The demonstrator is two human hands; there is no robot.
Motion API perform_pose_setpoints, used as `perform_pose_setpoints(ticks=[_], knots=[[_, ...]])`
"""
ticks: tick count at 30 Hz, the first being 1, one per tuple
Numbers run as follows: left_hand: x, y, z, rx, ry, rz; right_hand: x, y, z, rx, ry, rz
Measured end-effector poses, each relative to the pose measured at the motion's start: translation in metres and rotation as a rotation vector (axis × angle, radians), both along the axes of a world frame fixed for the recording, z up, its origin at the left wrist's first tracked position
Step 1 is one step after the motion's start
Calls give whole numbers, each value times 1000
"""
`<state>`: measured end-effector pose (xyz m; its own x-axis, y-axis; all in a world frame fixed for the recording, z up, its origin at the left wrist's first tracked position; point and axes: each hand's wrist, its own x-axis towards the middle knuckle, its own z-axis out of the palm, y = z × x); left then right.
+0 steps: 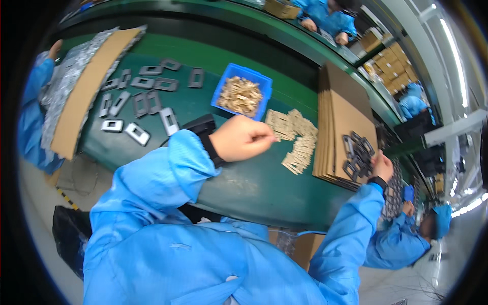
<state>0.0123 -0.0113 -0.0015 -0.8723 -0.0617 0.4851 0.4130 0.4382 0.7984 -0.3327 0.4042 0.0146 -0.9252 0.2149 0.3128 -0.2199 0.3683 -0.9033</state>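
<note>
My left hand (243, 139) is closed over the bench, thumb and fingertips pressed together; whatever they pinch is too small to make out. Just beyond its fingertips lie tan strip-like pieces (300, 152) in rough rows. On the right, the curled fingers of my right hand (382, 168) grip a black plastic frame at the edge of a pile of black frames (358, 152). That pile rests on stacked cardboard sheets (351, 112). Beyond my left hand stands a blue bin (219, 96) holding many loose tan pieces (241, 95).
Several grey and black frames with rectangular openings (154, 84) are spread over the green bench (244, 195) at left. A cardboard strip (96, 86) with silvery wrapping borders them. Co-workers in blue sit at left, across the bench and at right. A black object (201, 123) lies behind my left wrist.
</note>
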Motion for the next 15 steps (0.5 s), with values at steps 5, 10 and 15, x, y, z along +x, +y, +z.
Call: perform_pose_setpoints(ticks=[5, 10, 15], knots=[[53, 1, 3, -689, -89, 307, 61, -30, 37, -165, 172, 235], [90, -34, -12, -886, -305, 782, 157, -97, 67, -200, 106, 671], [105, -41, -7, -1016, -495, 1000, 188, -170, 56, -29, -63, 931]])
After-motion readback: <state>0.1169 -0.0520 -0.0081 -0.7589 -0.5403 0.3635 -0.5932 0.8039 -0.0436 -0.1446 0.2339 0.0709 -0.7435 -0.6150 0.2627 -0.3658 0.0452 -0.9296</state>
